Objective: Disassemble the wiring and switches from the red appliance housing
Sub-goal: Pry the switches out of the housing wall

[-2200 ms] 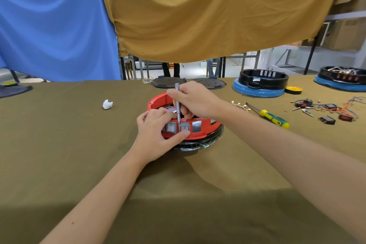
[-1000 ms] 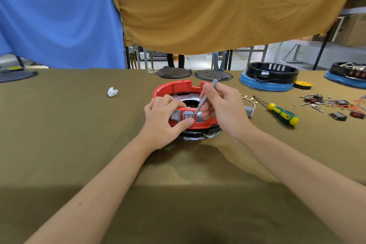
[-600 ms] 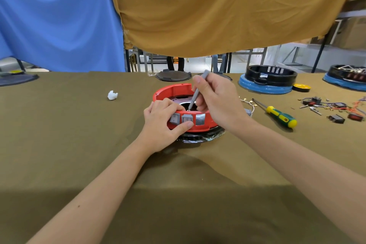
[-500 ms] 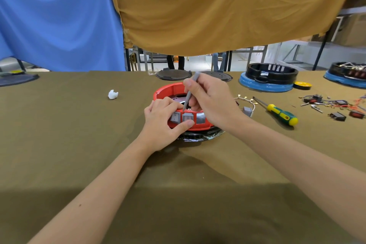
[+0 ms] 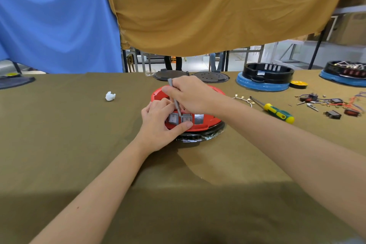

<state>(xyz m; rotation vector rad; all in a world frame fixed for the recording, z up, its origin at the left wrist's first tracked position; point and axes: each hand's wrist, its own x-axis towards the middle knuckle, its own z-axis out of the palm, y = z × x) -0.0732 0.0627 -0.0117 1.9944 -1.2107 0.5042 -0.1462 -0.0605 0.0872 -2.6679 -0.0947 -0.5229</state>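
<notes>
Head view showed the round red plastic appliance housing (image 5: pixel 206 123) sitting on the olive-green cloth-covered table (image 5: pixel 79 144), just in front of the person. And the left hand (image 5: pixel 158 125) gripped its near wall, thumb curled under the two grey rocker switches (image 5: pixel 179 119) set side by side in the front, fingers hooked over the rim! Beside them, to the right, a square slot (image 5: pixel 198 119) showed grey. The right hand (image 5: pixel 194 95) pinched a slim grey metal tool (image 5: pixel 174 98) like a pen, tilted, its tip down at the gap between the two switches. Whether the tip was actually touching could not be told. Off to the right lay a green-and-yellow-handled screwdriver (image 5: pixel 277 112), with a scatter of loose switches and coloured wires (image 5: pixel 328 105) beyond it. A black ring housing on a blue base (image 5: pixel 265 77) stood farther back. A small white crumpled wad (image 5: pixel 110 96) lay well apart on the left.
</notes>
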